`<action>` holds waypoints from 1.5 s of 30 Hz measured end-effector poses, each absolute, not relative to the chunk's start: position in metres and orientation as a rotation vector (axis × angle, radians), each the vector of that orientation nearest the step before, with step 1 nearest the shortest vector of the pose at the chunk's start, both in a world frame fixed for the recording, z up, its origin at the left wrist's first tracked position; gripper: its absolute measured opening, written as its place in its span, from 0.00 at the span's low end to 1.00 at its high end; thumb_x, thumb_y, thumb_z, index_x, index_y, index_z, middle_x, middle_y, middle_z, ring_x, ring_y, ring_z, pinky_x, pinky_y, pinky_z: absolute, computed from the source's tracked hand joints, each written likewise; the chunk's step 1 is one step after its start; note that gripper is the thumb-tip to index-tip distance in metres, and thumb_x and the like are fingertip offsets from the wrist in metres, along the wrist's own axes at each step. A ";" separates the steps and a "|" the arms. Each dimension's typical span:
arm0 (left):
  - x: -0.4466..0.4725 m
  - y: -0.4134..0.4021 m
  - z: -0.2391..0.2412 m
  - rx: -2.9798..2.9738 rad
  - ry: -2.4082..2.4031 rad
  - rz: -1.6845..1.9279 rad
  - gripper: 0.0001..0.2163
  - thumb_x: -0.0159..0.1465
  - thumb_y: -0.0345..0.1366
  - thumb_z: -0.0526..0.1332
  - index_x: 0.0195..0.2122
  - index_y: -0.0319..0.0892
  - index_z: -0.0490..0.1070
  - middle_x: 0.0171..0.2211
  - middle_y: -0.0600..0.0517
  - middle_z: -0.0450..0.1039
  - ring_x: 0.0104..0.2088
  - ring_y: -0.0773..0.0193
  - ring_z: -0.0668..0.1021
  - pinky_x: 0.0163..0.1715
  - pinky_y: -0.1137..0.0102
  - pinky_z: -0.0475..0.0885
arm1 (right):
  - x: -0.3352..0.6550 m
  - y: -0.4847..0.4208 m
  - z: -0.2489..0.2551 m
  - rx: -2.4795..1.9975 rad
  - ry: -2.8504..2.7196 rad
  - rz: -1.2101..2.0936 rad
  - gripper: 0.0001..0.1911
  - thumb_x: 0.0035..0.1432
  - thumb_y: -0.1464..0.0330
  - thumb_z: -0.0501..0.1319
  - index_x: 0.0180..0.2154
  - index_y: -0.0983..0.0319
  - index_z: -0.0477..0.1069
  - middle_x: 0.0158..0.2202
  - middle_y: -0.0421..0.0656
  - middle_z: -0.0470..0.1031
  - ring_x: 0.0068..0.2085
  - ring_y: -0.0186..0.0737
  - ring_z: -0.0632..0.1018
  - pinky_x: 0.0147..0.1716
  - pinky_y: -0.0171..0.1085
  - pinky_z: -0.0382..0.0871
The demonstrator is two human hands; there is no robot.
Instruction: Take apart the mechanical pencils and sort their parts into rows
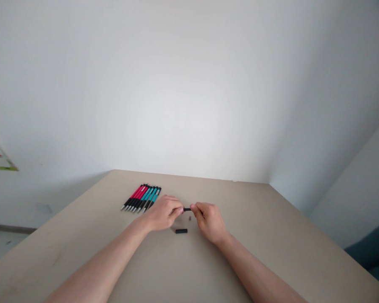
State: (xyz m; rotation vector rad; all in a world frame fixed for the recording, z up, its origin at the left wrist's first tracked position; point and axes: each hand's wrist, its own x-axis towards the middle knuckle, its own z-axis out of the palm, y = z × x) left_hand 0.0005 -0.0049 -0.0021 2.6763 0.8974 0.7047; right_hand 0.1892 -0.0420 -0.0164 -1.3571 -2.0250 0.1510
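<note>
Between my two hands, level over the table, is a thin black pen part (187,209); most of it is hidden by my fingers. My left hand (166,211) pinches its left end, and my right hand (209,219) pinches the right end. Just below them on the table lies a short black tube (181,231), which looks like a pen grip. A tiny grey piece (190,218) sits between the tube and my hands, too small to make out well.
Several pens (141,198) with red or teal barrels, black grips and silver tips lie side by side left of my hands. The beige table (139,269) meets a white wall (189,105) at the back. A dark blue thing (371,248) stands beyond the right edge.
</note>
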 end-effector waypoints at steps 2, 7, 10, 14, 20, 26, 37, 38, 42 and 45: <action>0.000 -0.004 -0.004 2.654 0.886 0.679 0.12 0.64 0.31 0.51 0.27 0.40 0.70 0.26 0.52 0.72 0.31 0.65 0.73 0.35 0.71 0.63 | 0.189 -0.042 -0.016 -1.361 -2.032 0.137 0.23 0.64 0.62 0.46 0.19 0.62 0.62 0.17 0.39 0.63 0.20 0.32 0.62 0.23 0.32 0.51; 0.001 -0.005 -0.005 2.572 1.072 0.802 0.03 0.59 0.33 0.58 0.29 0.41 0.69 0.27 0.53 0.71 0.30 0.65 0.71 0.31 0.73 0.63 | 0.188 -0.042 -0.016 -1.360 -2.033 0.158 0.23 0.64 0.62 0.46 0.19 0.62 0.61 0.17 0.39 0.62 0.20 0.31 0.61 0.23 0.32 0.51; 0.001 -0.007 -0.002 2.572 1.027 0.765 0.05 0.61 0.35 0.57 0.32 0.41 0.69 0.29 0.53 0.71 0.30 0.65 0.72 0.32 0.73 0.64 | 0.188 -0.042 -0.016 -1.348 -2.032 0.164 0.22 0.64 0.63 0.46 0.19 0.62 0.61 0.17 0.39 0.62 0.20 0.31 0.62 0.23 0.31 0.51; 0.001 -0.007 -0.001 2.570 0.907 0.642 0.13 0.65 0.32 0.50 0.29 0.40 0.72 0.29 0.52 0.74 0.31 0.66 0.74 0.33 0.74 0.64 | 0.188 -0.042 -0.015 -1.341 -2.051 0.146 0.22 0.64 0.64 0.47 0.20 0.62 0.62 0.18 0.39 0.64 0.21 0.32 0.62 0.24 0.32 0.51; 0.002 -0.002 -0.008 2.551 0.980 0.789 0.09 0.62 0.30 0.54 0.29 0.40 0.73 0.27 0.52 0.73 0.29 0.66 0.73 0.31 0.74 0.63 | 0.188 -0.043 -0.016 -1.349 -2.049 0.150 0.22 0.64 0.64 0.47 0.20 0.62 0.62 0.17 0.40 0.64 0.20 0.31 0.61 0.23 0.32 0.50; 0.002 -0.001 -0.008 2.539 0.964 0.852 0.06 0.61 0.28 0.55 0.30 0.40 0.71 0.27 0.53 0.72 0.29 0.67 0.72 0.30 0.75 0.62 | 0.188 -0.042 -0.017 -1.338 -2.028 0.158 0.22 0.64 0.62 0.47 0.19 0.62 0.62 0.17 0.39 0.64 0.20 0.31 0.61 0.22 0.31 0.50; -0.002 0.001 -0.006 2.543 1.147 0.884 0.05 0.63 0.31 0.52 0.31 0.41 0.66 0.29 0.52 0.70 0.31 0.64 0.71 0.30 0.73 0.62 | 0.186 -0.044 -0.017 -1.430 -1.962 0.438 0.17 0.60 0.61 0.53 0.24 0.62 0.70 0.19 0.38 0.69 0.21 0.31 0.67 0.23 0.30 0.54; -0.002 0.002 -0.006 2.526 1.163 0.880 0.07 0.64 0.33 0.51 0.32 0.41 0.66 0.29 0.52 0.70 0.31 0.64 0.72 0.30 0.73 0.62 | 0.186 -0.045 -0.016 -1.407 -2.025 0.447 0.13 0.57 0.63 0.56 0.26 0.62 0.72 0.20 0.38 0.71 0.22 0.31 0.68 0.24 0.30 0.55; -0.003 0.006 -0.008 2.531 1.182 0.844 0.10 0.66 0.35 0.49 0.31 0.41 0.67 0.29 0.52 0.70 0.31 0.64 0.71 0.31 0.73 0.61 | 0.185 -0.051 -0.013 -1.225 -2.308 0.511 0.05 0.47 0.68 0.64 0.30 0.59 0.75 0.22 0.36 0.72 0.27 0.33 0.70 0.29 0.30 0.58; -0.004 0.007 -0.010 2.550 1.188 0.822 0.10 0.65 0.33 0.50 0.30 0.40 0.68 0.29 0.51 0.70 0.32 0.64 0.72 0.32 0.73 0.62 | 0.185 -0.053 -0.013 -1.151 -2.372 0.514 0.04 0.46 0.70 0.64 0.29 0.59 0.75 0.22 0.37 0.70 0.29 0.33 0.69 0.30 0.30 0.58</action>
